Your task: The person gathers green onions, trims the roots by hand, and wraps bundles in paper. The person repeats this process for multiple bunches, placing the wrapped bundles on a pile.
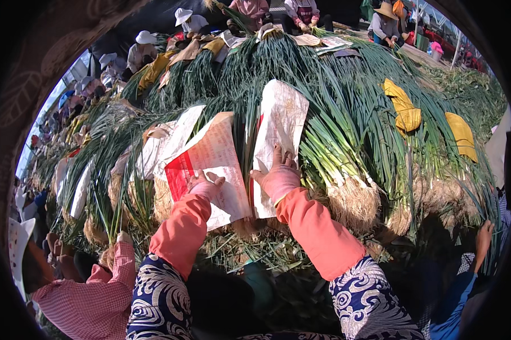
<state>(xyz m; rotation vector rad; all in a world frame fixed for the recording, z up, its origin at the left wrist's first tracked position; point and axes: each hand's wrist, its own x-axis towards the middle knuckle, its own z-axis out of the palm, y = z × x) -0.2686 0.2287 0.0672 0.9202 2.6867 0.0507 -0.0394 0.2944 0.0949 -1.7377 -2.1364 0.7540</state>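
Observation:
Both hands reach forward over heaped green onions. My left hand (pixel 205 185), fingers spread, rests on a red-and-white printed sack sheet (pixel 217 157). On a long white woven sack sheet (pixel 281 114) just to the right lies my right hand (pixel 281 176), its fingers apart. Both sheets lie over green onions, and a strip of dark green leaves shows between them. Beside my right hand is a bunch of green onions (pixel 332 148) with pale stalks and a thick mass of straw-coloured roots (pixel 354 204) towards me.
Yellow cloths (pixel 402 106) lie on leaves at the right. A person in a pink checked shirt (pixel 89 297) works close at the left; another person's hand (pixel 484 238) is at the right edge. Across the heap sit several people in hats. Loose leaves (pixel 255 250) litter the ground before me.

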